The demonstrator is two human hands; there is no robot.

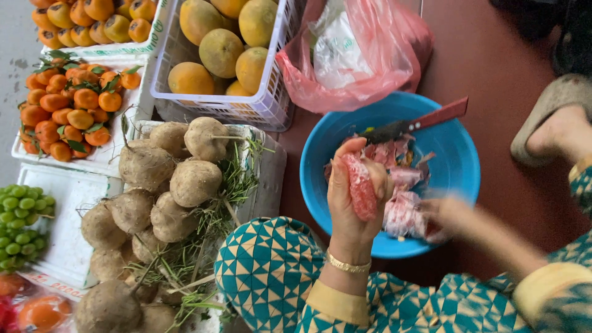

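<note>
My left hand (pixel 353 200) is raised over a blue bowl (pixel 459 160) and grips a pink peeled fruit segment (pixel 361 187). My right hand (pixel 445 217), blurred with motion, reaches into the bowl among pink fruit pieces and peelings (pixel 402 209); whether it holds anything is unclear. A knife (pixel 416 124) with a red handle lies across the bowl's far rim. Both arms wear teal and white patterned sleeves with yellow cuffs, and a gold bangle sits on my left wrist.
A white basket (pixel 271 102) of large yellow-green citrus stands behind the bowl, beside a pink plastic bag (pixel 394 55). Brown round tubers (pixel 166 185) fill a box at left. Small oranges (pixel 74 111), green grapes (pixel 18 222) and a slippered foot (pixel 555 123) are around.
</note>
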